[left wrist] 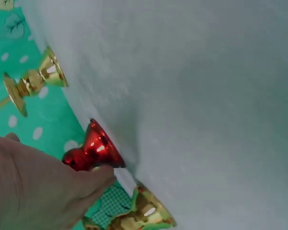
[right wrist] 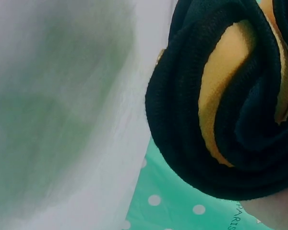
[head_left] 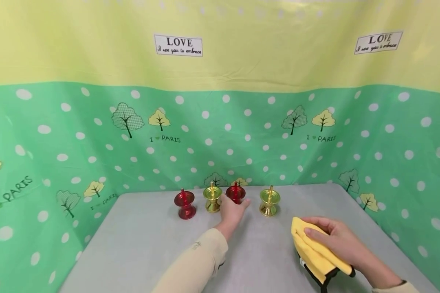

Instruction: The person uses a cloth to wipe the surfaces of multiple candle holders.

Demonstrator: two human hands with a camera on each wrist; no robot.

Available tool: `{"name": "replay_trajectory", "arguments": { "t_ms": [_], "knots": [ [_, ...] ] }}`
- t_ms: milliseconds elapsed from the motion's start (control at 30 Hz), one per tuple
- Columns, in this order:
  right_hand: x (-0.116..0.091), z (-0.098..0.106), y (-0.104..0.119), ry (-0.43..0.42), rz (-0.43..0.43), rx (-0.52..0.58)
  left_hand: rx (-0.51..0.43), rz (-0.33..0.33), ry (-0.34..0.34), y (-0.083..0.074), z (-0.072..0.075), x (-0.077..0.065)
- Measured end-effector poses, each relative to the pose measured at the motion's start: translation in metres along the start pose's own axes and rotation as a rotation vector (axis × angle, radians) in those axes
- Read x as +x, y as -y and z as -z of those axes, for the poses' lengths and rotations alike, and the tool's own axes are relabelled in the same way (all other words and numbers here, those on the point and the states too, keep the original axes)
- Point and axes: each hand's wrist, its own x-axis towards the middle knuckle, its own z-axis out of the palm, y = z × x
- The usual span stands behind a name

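Behind my left hand is a shiny red candle holder, its dish and centre spike showing above the fingers. The left wrist view shows this red holder upright on the table, with my fingers and thumb around its stem and lower part. To the left stand a gold candle holder and another red candle holder. One more gold candle holder is to the right. My right hand grips a folded yellow cloth with black edging, over the table's right side.
A grey-white cloth covers the table. Green and yellow fabric with dots and trees hangs directly behind the table's far edge and along both sides. The holders stand in a row near that far edge.
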Motion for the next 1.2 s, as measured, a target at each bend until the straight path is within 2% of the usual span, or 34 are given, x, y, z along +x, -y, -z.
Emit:
{"name": "replay_trajectory", "arguments": {
  "t_ms": [233, 400, 533, 667, 733, 800, 833, 900, 1033, 1100, 1200],
  "knots": [
    [-0.002, -0.004, -0.003, -0.003, -0.023, -0.011, -0.029, -0.006, -0.075, 0.009, -0.006, 0.017],
    [-0.002, -0.006, -0.003, -0.008, -0.037, -0.025, 0.022, -0.041, -0.079, 0.013, 0.003, 0.018],
    [-0.001, -0.007, -0.001, -0.032, -0.019, -0.043, 0.154, -0.148, -0.013, 0.013, 0.024, 0.01],
    [0.002, -0.012, 0.007, -0.08, 0.016, -0.097, 0.286, -0.268, 0.096, 0.007, 0.059, -0.004],
    [0.003, -0.018, 0.015, -0.133, 0.047, -0.145, 0.326, -0.306, 0.156, 0.001, 0.079, -0.014],
    [0.003, -0.026, 0.025, -0.215, 0.13, -0.222, 0.364, -0.34, 0.21, -0.005, 0.096, -0.023],
    [0.003, -0.032, 0.03, -0.269, 0.202, -0.28, 0.394, -0.368, 0.237, -0.008, 0.104, -0.027],
    [0.006, -0.044, 0.041, -0.383, 0.429, -0.466, 0.465, -0.427, 0.287, -0.013, 0.116, -0.035],
    [0.018, -0.075, 0.066, -0.585, 0.955, -0.887, 0.617, -0.572, 0.358, -0.025, 0.129, -0.049],
    [0.024, -0.091, 0.078, -0.579, 1.136, -1.023, 0.66, -0.626, 0.383, -0.033, 0.132, -0.056],
    [0.031, -0.113, 0.089, -0.498, 1.257, -1.157, 0.674, -0.69, 0.428, -0.043, 0.137, -0.067]
  ]
}}
